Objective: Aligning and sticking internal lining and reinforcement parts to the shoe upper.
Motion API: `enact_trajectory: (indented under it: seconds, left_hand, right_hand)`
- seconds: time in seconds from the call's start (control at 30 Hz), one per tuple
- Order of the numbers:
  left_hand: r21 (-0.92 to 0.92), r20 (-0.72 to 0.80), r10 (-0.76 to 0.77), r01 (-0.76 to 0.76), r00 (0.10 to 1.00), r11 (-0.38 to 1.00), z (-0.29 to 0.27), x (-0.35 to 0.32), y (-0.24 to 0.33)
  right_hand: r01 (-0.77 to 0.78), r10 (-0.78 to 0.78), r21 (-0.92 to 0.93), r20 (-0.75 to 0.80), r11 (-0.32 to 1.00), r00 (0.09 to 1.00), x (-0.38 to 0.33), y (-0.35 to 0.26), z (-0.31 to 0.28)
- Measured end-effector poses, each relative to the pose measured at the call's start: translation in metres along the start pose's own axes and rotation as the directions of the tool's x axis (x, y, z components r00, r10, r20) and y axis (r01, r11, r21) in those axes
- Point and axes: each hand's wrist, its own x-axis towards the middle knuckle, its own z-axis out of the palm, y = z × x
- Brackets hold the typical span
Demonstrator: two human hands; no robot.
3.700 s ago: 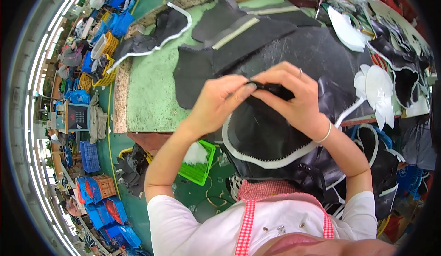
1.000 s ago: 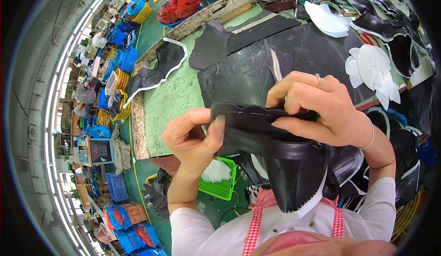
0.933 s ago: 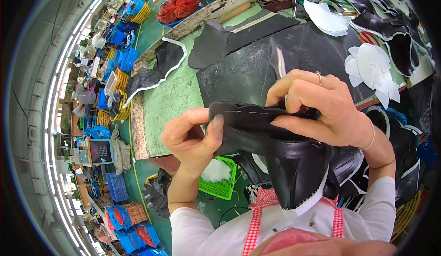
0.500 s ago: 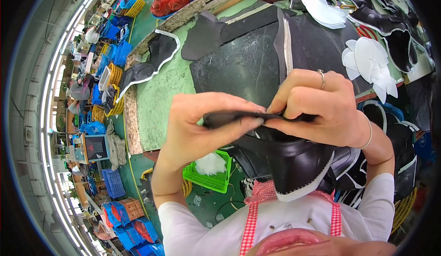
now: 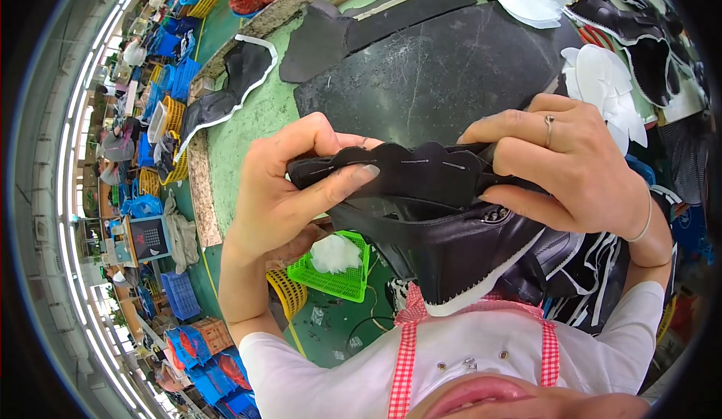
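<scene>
Between my two hands, above the workbench, is a black leather shoe upper (image 5: 466, 254) with a white lower edge. Its black scalloped collar (image 5: 406, 175) faces up and carries short pale marks in a row. My left hand (image 5: 289, 182) pinches the collar's left end, thumb on top and fingers behind it. At the right end, my right hand (image 5: 560, 163) grips the collar between thumb and fingers; the exact pinch spot is partly hidden. The body of the upper hangs down in front of my apron.
A dark slab (image 5: 406, 66) lies on the green workbench (image 5: 248, 141). Another white-edged black upper (image 5: 233, 81) rests at the left. White cut pieces (image 5: 602, 88) and more uppers (image 5: 647, 51) are at the right. Below stands a green basket (image 5: 331, 284) with white pieces.
My hands have moved apart along the collar, and its scalloped, marked side now faces up instead of being folded edge-on. The upper has shifted slightly left. Both hands keep hold of it.
</scene>
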Motion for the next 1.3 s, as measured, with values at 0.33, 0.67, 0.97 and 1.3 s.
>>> enact_trajectory:
  seconds: [0.33, 0.67, 0.97, 1.3]
  left_hand:
    - [-0.510, 0.276, 0.013, 0.135, 0.961, 0.850, 0.000, 0.008, -0.025]
    - [0.260, 0.523, -0.055, -0.097, 0.851, 0.961, 0.015, 0.025, 0.012]
    - [0.285, 0.574, -0.236, 0.079, 0.784, 0.955, 0.018, 0.027, 0.000]
    - [-0.029, 0.634, -0.121, 0.180, 0.764, 0.983, 0.018, 0.031, -0.023]
  right_hand:
    - [0.025, -0.028, 0.238, 0.009, 0.971, 1.000, -0.008, 0.018, 0.011]
    - [-0.042, 0.002, 0.327, 0.121, 0.944, 0.993, -0.006, 0.008, 0.017]
    - [-0.339, 0.154, 0.387, 0.436, 0.857, 0.887, -0.010, 0.024, -0.008]
    - [-0.103, 0.065, 0.415, 0.103, 0.904, 0.992, -0.022, 0.025, 0.014]
